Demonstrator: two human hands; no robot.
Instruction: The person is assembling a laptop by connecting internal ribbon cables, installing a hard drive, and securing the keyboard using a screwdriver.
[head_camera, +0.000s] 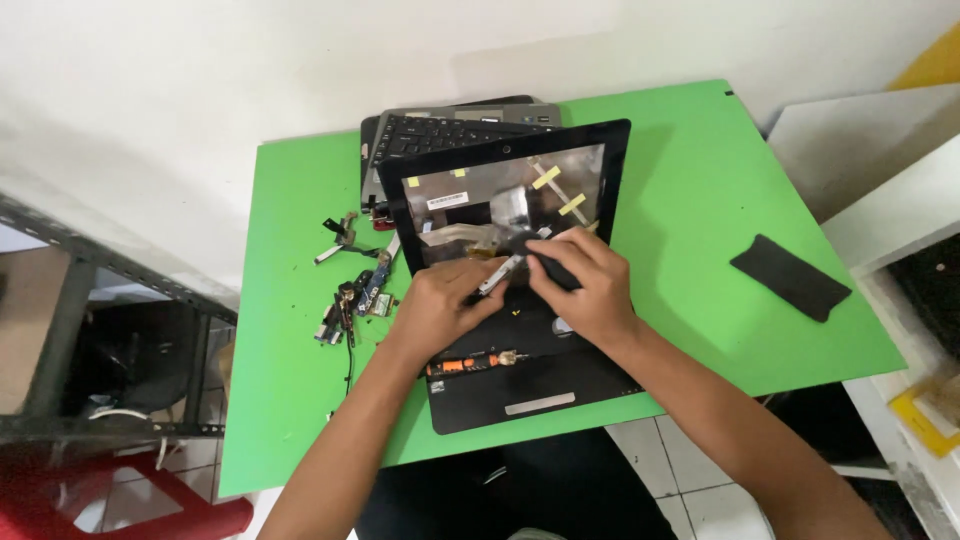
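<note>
Hands (440, 305) work a laptop lid (510, 200) on a green table (700, 200).

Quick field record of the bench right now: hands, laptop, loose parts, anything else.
left hand: holds a small silvery part over the opened laptop
right hand: grip on a black piece at the same spot
screwdriver: orange handle, lying on the laptop's near edge
loose parts: left of laptop
black pad: right side of green table

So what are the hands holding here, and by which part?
Both hands, left and right, pinch a small silvery metal part over the opened laptop; exact grip points cannot be told.
</note>
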